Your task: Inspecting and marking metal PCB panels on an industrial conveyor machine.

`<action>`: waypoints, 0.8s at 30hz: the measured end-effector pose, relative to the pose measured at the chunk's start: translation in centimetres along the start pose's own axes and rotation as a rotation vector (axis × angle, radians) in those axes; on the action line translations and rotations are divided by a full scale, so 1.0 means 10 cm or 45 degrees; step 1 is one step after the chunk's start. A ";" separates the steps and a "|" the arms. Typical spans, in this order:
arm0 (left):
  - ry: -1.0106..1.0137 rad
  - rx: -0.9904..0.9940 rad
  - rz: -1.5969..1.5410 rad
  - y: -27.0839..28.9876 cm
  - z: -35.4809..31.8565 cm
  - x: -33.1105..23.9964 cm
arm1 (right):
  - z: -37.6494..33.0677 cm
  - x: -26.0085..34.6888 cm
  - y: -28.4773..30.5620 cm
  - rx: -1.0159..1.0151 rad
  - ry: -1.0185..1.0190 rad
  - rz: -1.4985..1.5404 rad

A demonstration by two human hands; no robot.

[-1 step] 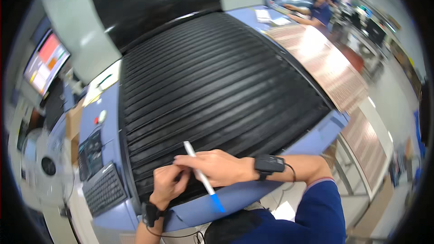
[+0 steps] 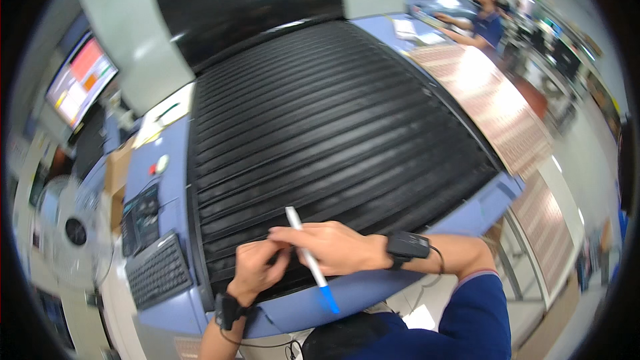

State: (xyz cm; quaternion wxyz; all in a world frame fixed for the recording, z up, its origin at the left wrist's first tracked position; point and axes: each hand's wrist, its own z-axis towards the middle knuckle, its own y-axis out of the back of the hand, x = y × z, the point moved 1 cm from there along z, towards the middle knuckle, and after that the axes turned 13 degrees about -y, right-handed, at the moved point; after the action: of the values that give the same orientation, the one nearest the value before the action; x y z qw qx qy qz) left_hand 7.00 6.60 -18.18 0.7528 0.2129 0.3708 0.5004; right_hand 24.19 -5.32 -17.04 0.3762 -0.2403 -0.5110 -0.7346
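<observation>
My right hand [image 2: 333, 247] is closed around a white marker with a blue end [image 2: 311, 263]. The marker tilts across the hand, blue end toward my body. Close against it, my left hand [image 2: 257, 268] has its fingers curled, the tips meeting those of the right hand. Whatever lies between those fingertips, if anything, is hidden. Both hands hover over the near edge of a black ribbed machine bed [image 2: 333, 113] with a blue-grey frame [image 2: 320, 303].
A keyboard [image 2: 159, 272] and a mouse [image 2: 162, 164] lie on the left ledge, near a fan [image 2: 75, 231] and a monitor [image 2: 82, 81]. On the right are copper-coloured patterned panels [image 2: 483, 97]. A co-worker [image 2: 488, 23] sits at the far right.
The whole view has shifted, so the scene appears slightly farther right. Both hands keep nearly the same pose, with the marker still in the right one.
</observation>
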 end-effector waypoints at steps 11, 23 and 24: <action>-0.040 -0.066 -0.071 0.02 0.01 -0.05 | 0.02 -0.01 -0.03 -0.053 -0.012 -0.026; 0.017 -0.001 -0.087 -0.04 -0.08 -0.01 | -0.01 -0.01 -0.05 -0.047 -0.016 -0.007; 0.007 -0.010 -0.093 -0.04 -0.07 -0.02 | -0.02 -0.03 -0.05 -0.031 -0.035 -0.016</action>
State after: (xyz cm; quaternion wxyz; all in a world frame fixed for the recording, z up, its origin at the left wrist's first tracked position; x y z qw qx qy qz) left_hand 6.66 6.24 -18.79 0.7704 0.1947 0.3785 0.4746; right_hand 23.99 -5.34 -17.62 0.3615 -0.2518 -0.5087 -0.7397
